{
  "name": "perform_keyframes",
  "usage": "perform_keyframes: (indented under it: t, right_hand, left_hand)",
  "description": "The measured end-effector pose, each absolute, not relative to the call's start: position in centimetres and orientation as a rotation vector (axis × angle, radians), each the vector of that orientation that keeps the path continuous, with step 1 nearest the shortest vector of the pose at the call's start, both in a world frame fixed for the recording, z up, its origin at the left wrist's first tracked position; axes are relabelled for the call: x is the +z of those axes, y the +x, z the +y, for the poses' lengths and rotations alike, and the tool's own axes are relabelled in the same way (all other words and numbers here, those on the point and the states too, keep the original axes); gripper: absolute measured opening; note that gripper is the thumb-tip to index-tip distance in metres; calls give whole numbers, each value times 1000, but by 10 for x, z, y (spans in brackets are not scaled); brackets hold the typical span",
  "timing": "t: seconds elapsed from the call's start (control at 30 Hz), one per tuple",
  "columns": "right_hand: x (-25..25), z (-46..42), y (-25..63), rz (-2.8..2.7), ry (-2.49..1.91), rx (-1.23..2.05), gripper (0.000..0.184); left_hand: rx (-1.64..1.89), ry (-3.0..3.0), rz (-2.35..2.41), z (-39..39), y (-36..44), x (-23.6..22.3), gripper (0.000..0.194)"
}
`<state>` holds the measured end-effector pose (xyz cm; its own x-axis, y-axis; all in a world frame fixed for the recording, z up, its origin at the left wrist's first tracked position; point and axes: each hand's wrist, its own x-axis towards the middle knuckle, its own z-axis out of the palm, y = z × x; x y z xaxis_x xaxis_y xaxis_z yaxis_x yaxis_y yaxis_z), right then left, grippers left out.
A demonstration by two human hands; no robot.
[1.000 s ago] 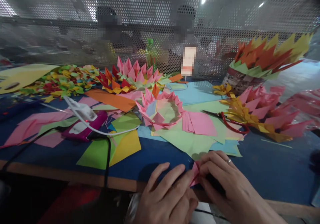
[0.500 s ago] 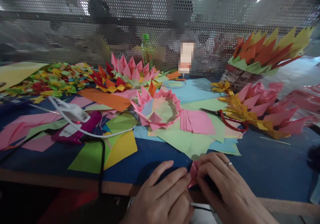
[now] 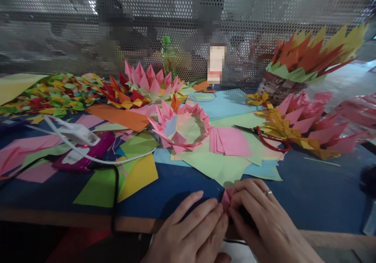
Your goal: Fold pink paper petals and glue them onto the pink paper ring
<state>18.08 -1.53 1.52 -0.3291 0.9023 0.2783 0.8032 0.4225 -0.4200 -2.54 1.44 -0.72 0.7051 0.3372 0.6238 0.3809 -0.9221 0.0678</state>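
Note:
At the table's front edge I hold a small folded piece of pink paper between both hands. My left hand presses its left side with the fingertips, while the index finger stays stretched out apart. Thumb and fingers of my right hand, which wears a ring, pinch the right side. Much of the paper is hidden by the fingers. Beyond my hands lie a fanned stack of pink paper squares and a ring of folded pink paper points on green sheets.
Red-handled scissors rest right of the squares. A purple power strip with a white charger and cables sits left. Behind are folded paper flowers, a bottle and a perforated metal screen. A paper-filled pot stands back right.
The view has shifted slightly, so the table things appear a little further left. My left fingers have moved slightly over the pink paper; my right hand keeps its pinch.

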Motion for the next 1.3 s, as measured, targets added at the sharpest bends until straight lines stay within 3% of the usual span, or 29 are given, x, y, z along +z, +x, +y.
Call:
perform_keyframes:
  t: [0.33, 0.73, 1.3]
  right_hand:
    - [20, -12, 176, -2255, -1407, 132, 16]
    - [29, -11, 175, -2089, -1551, 308, 10]
    - [20, -11, 179, -2135, -1478, 278, 25]
  left_hand:
    - [-1080, -2818, -679, 12, -21, -10, 25]
    - [-1213, -2832, -727, 13, -16, -14, 19]
    - [-1262, -2820, -668, 15, -18, -3, 15]
